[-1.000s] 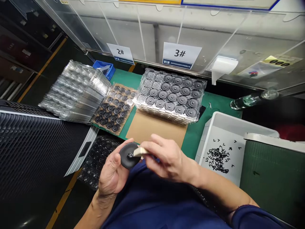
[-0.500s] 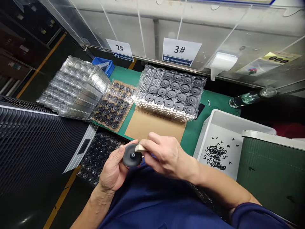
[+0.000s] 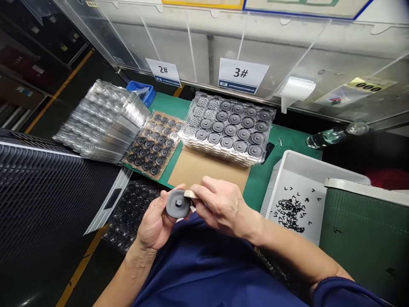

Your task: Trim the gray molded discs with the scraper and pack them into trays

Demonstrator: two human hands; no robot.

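Observation:
A round dark grey disc (image 3: 177, 207) with a raised hub in its middle is gripped at its edge by my left hand (image 3: 155, 224). Between the fingertips of my right hand (image 3: 220, 204) is a small cream-coloured pad (image 3: 191, 194), which meets the disc's upper right rim. The fingers hide part of the pad, and its material is unclear. Beyond my hands, a stack of clear plastic trays (image 3: 220, 150) holds similar discs in its top tray. A smaller tray of black round parts (image 3: 148, 151) lies to the left of that stack.
Brown cardboard (image 3: 207, 170) lies on the green table (image 3: 169, 102). Nested clear trays (image 3: 99, 123) stand at the left, near a blue bin (image 3: 148, 96). To the right are a white bin (image 3: 271, 200) with small black pieces, a green box (image 3: 364, 238) and a clear bottle (image 3: 335, 135).
The disc has tilted, so its face looks lighter. My right hand and the pad have shifted slightly along the rim. The whole view has moved a little.

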